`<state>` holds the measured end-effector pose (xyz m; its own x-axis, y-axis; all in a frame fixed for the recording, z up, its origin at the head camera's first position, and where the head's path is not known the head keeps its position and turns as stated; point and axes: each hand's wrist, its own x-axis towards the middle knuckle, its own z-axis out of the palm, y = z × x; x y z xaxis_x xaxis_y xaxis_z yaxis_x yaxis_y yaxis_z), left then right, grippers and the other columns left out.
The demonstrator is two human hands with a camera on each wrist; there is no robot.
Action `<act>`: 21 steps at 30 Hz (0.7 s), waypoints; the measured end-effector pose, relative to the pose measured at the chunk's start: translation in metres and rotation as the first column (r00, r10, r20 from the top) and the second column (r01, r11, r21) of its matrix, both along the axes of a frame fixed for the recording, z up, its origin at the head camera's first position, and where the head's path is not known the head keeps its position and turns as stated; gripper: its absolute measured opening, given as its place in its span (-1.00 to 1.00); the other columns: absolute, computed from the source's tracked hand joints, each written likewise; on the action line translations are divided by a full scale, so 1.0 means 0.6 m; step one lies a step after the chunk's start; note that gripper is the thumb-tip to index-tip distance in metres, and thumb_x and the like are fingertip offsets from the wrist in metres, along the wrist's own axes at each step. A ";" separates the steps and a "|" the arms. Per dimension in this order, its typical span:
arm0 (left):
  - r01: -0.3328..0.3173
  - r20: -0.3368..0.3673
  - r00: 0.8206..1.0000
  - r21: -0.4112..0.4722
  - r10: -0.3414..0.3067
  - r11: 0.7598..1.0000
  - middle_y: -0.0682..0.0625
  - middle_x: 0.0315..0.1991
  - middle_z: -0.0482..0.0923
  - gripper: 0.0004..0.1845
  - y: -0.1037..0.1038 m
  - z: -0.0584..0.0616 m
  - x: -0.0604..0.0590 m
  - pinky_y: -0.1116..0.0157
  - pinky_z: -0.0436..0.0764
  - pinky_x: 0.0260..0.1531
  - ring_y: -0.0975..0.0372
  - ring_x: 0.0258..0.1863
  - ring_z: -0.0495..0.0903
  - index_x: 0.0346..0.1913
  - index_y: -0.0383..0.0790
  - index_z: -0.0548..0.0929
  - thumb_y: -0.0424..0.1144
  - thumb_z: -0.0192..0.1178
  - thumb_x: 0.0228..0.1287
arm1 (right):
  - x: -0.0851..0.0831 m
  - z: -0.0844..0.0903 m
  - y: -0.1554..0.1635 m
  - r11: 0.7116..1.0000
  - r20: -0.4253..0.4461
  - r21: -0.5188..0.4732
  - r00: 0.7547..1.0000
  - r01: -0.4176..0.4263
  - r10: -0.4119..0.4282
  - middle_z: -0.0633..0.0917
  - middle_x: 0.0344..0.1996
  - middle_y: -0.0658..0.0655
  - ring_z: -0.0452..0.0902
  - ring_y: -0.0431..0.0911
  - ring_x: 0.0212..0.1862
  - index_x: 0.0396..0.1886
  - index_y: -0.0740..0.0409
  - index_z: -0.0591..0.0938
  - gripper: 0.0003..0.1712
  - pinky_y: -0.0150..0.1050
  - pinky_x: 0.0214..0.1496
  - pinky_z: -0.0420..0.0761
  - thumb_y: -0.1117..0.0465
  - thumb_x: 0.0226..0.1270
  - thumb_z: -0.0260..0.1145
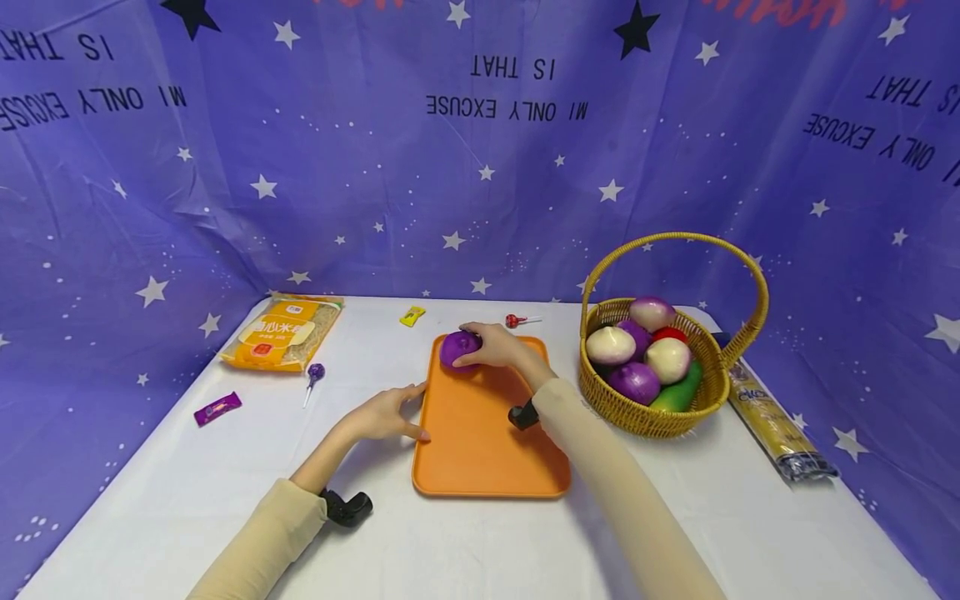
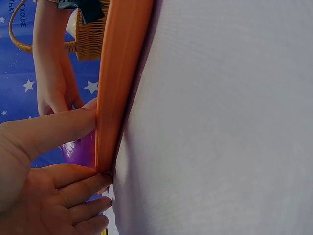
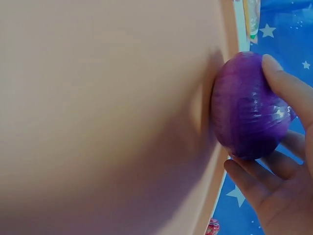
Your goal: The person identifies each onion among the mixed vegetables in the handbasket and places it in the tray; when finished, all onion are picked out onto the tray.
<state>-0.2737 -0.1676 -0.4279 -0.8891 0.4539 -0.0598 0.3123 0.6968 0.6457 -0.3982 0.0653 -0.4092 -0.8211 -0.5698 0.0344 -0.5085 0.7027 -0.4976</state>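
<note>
An orange tray (image 1: 480, 450) lies in the middle of the white table. At its far left corner my right hand (image 1: 491, 346) grips a purple onion (image 1: 457, 347) that rests on the tray; the right wrist view shows the onion (image 3: 247, 110) held between thumb and fingers (image 3: 288, 88) against the tray surface (image 3: 107, 107). My left hand (image 1: 386, 412) lies flat on the table with straight fingers touching the tray's left edge. In the left wrist view the fingers (image 2: 63, 129) press against the tray rim (image 2: 115, 88).
A wicker basket (image 1: 652, 412) with several onions and a green vegetable stands right of the tray. A noodle packet (image 1: 288, 332), a purple lollipop (image 1: 314, 375), a purple candy bar (image 1: 217, 408), a yellow sweet (image 1: 412, 316), a red lollipop (image 1: 516, 320) and a long spaghetti pack (image 1: 776, 425) lie around.
</note>
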 end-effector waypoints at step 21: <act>-0.005 0.007 1.000 0.005 0.005 1.000 -0.36 0.37 0.21 0.02 0.000 0.001 0.002 -0.08 0.15 0.36 -0.18 0.36 0.19 0.43 -0.40 0.21 -0.08 0.50 -0.05 | 0.041 0.035 0.031 0.997 -0.077 -0.003 0.994 -0.078 0.078 0.24 0.45 0.15 0.13 0.02 0.44 0.51 0.12 0.16 0.10 -0.09 0.46 0.17 -0.15 0.08 0.48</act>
